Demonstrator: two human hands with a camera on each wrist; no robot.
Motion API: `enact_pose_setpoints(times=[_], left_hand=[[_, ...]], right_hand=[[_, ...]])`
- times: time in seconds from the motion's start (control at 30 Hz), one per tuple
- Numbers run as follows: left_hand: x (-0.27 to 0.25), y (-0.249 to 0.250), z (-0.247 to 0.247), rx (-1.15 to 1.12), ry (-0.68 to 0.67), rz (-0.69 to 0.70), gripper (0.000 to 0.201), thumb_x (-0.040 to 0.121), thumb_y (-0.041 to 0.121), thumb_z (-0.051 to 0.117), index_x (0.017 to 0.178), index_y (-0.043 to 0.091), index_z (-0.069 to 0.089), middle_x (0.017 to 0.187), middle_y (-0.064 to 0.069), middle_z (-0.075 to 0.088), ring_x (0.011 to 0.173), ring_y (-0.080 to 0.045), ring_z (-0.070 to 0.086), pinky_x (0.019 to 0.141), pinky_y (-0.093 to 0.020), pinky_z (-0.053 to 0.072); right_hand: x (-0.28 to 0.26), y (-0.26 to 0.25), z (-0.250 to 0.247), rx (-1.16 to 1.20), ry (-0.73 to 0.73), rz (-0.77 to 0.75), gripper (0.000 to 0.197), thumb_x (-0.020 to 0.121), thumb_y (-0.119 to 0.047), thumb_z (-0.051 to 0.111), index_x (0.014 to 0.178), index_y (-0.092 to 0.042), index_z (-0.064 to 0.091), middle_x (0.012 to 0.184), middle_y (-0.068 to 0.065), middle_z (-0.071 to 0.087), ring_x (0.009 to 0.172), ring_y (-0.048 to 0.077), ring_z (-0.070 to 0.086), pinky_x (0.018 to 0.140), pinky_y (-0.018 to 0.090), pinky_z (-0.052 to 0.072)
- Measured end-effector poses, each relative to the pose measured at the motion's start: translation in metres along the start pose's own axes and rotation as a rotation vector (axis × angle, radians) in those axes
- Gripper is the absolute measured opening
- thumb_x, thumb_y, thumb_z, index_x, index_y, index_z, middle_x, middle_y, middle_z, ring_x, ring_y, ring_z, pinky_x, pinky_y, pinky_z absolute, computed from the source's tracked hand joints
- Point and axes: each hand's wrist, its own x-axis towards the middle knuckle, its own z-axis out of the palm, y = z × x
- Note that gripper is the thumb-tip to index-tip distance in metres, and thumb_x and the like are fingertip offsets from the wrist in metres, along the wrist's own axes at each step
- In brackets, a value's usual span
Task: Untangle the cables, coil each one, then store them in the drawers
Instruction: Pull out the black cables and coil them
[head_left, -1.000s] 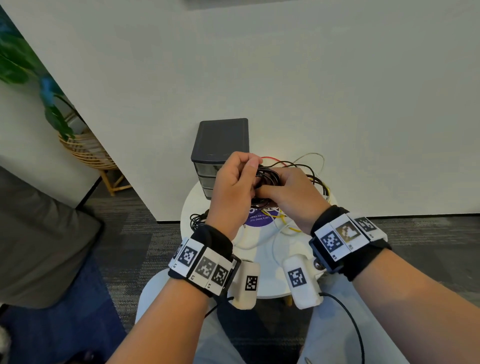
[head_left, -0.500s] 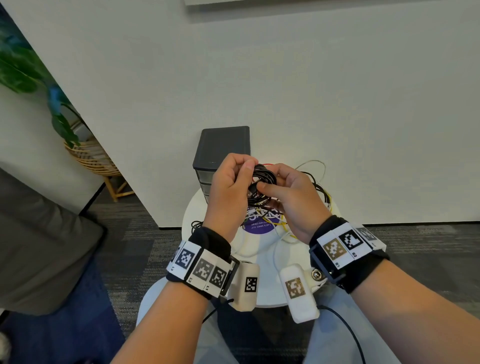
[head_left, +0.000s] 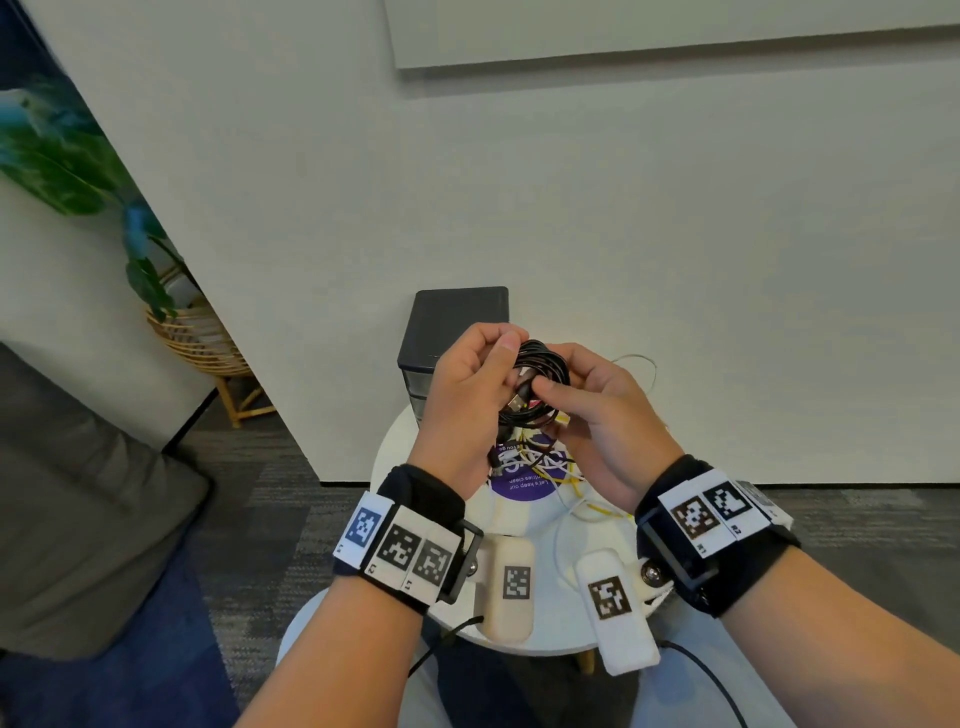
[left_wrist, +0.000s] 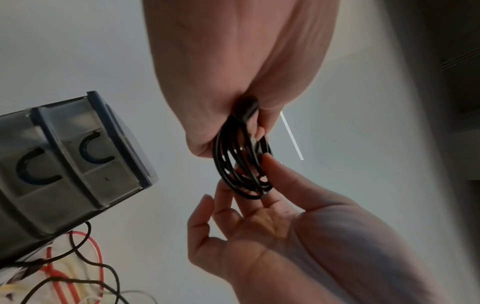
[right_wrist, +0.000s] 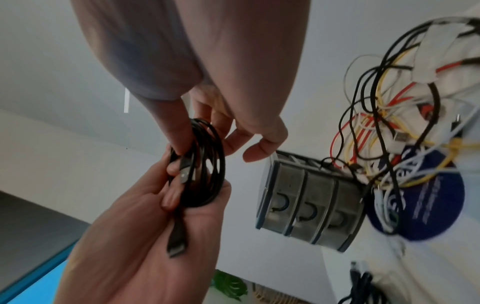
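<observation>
Black USB cable (head_left: 540, 382) now wound into a tight coil, lifted higher above the drawer unit (head_left: 451, 332) than a second ago. Left hand (head_left: 467, 395) and right hand (head_left: 597, 410) both pinch it. Judged ready for storing; tangled cables (right_wrist: 389, 115) remain beside the unit.

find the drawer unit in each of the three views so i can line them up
Head: the drawer unit stands at centre, behind the left hand, at the table's far edge.
Left wrist: at the left edge, tilted, two drawer fronts showing.
Right wrist: right of centre, tilted, three drawer fronts showing.
Shared landmark: the black cable coil held between both hands.
</observation>
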Motion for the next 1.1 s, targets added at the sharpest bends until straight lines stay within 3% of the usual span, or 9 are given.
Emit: enact_pose_setpoints(times=[0.1,0.2,0.3,0.4,0.53,0.63,0.77,0.9,1.1], left_hand=[[0.003,0.004,-0.002,-0.017,0.004,0.000,0.017,0.106,0.017,0.051,0.099,0.016,0.066,0.088,-0.013,0.051,0.085,-0.028,0.049,0.073,-0.036,0.046],[0.005,0.006,-0.006,-0.019,0.020,-0.004,0.018,0.106,0.019,0.051,0.098,0.018,0.067,0.067,-0.004,0.041,0.072,-0.025,0.044,0.069,-0.033,0.043],[0.004,0.006,-0.008,0.004,0.031,0.016,0.019,0.106,0.020,0.051,0.098,0.018,0.067,0.066,-0.007,0.039,0.067,-0.023,0.038,0.068,-0.036,0.041],[0.001,0.005,-0.006,0.038,0.035,0.036,0.020,0.106,0.020,0.052,0.098,0.019,0.070,0.069,-0.010,0.040,0.068,-0.025,0.037,0.069,-0.039,0.038],[-0.001,0.006,-0.007,0.041,0.041,0.043,0.021,0.106,0.020,0.051,0.099,0.016,0.071,0.061,0.002,0.038,0.061,-0.015,0.035,0.062,-0.033,0.034],[-0.005,0.007,-0.008,0.063,0.042,0.058,0.018,0.106,0.021,0.052,0.100,0.013,0.067,0.061,0.005,0.045,0.053,-0.007,0.039,0.056,-0.024,0.037],[-0.012,0.003,-0.003,0.064,0.026,0.070,0.007,0.102,0.016,0.059,0.099,0.011,0.062,0.068,0.005,0.060,0.051,-0.002,0.049,0.051,-0.017,0.042],[-0.017,0.001,-0.003,0.071,0.005,0.017,0.011,0.101,0.017,0.060,0.099,0.008,0.065,0.079,-0.005,0.066,0.062,-0.009,0.060,0.058,-0.022,0.051],[-0.028,-0.008,-0.006,0.103,-0.035,-0.053,0.016,0.102,0.016,0.059,0.103,0.001,0.064,0.084,-0.011,0.067,0.070,-0.013,0.066,0.060,-0.021,0.055]], right_hand=[[0.001,-0.002,0.004,0.076,-0.029,0.039,0.028,0.096,-0.002,0.057,0.123,-0.005,0.062,0.102,0.008,0.071,0.089,0.018,0.065,0.069,0.026,0.050],[0.001,-0.008,0.005,0.060,-0.053,0.070,0.027,0.095,-0.005,0.059,0.121,-0.012,0.065,0.101,0.007,0.070,0.088,0.018,0.065,0.073,0.028,0.047],[0.001,-0.015,0.006,-0.063,-0.074,0.068,0.026,0.095,-0.008,0.062,0.120,-0.014,0.067,0.098,0.007,0.072,0.089,0.018,0.065,0.073,0.028,0.048],[0.001,-0.020,0.011,-0.313,-0.013,-0.063,0.016,0.096,-0.008,0.064,0.110,-0.007,0.070,0.093,0.011,0.075,0.084,0.018,0.070,0.073,0.026,0.054],[0.001,-0.023,0.013,-0.440,-0.001,-0.180,0.024,0.093,-0.008,0.068,0.116,-0.014,0.071,0.097,0.021,0.074,0.093,0.036,0.072,0.091,0.050,0.058],[0.000,-0.024,0.012,-0.551,-0.013,-0.239,0.026,0.091,-0.013,0.069,0.116,-0.019,0.069,0.089,0.029,0.070,0.088,0.050,0.066,0.086,0.061,0.056],[-0.002,-0.025,0.010,-0.706,0.025,-0.287,0.010,0.092,-0.018,0.068,0.101,-0.016,0.072,0.081,0.007,0.075,0.080,0.032,0.072,0.082,0.054,0.058],[-0.007,-0.025,0.006,-0.928,0.016,-0.295,0.014,0.096,-0.026,0.065,0.086,-0.019,0.071,0.075,0.005,0.069,0.073,0.028,0.060,0.071,0.045,0.051],[-0.019,-0.023,0.003,-0.899,-0.031,-0.072,0.022,0.098,-0.020,0.063,0.077,-0.014,0.067,0.062,-0.014,0.058,0.057,0.001,0.049,0.063,0.025,0.037]])
